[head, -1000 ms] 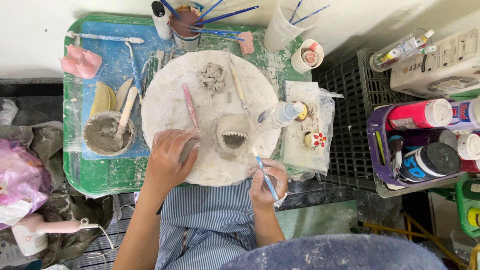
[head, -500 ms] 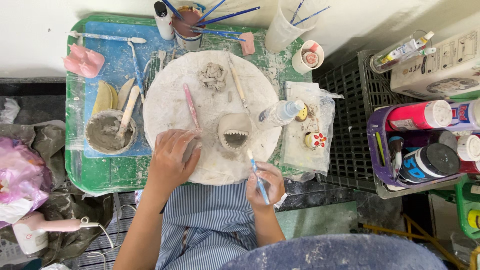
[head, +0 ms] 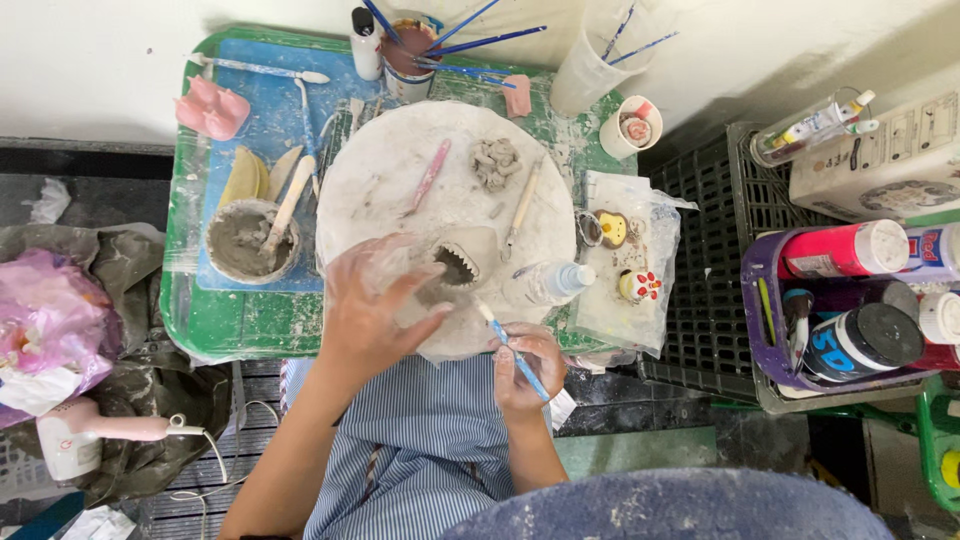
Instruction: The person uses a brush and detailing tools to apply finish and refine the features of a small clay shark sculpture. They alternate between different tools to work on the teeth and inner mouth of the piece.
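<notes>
A grey clay piece with a toothed open mouth [head: 457,264] sits at the near side of a round white clay-smeared board [head: 400,170]. My left hand [head: 368,312], motion-blurred and clay-coated, rests on the board with its fingers against the piece's left side. My right hand [head: 527,368] is at the board's near edge, pinching a thin blue-handled tool [head: 510,346] whose pale tip points at the piece's lower right. A lump of grey clay [head: 495,162], a pink tool [head: 427,178] and a wooden tool [head: 522,205] lie farther back on the board.
The board stands on a green tray [head: 225,322] with a blue mat, a bowl of grey slip [head: 240,241], a pink mould [head: 212,106], cups of brushes [head: 408,50] and a small spray bottle [head: 555,282]. Paint bottles fill a purple crate [head: 760,310] at right. A pink dryer [head: 95,432] lies lower left.
My left hand has slid up and right from the board's near edge onto the clay piece. My right hand has brought the blue tool's tip closer to the piece.
</notes>
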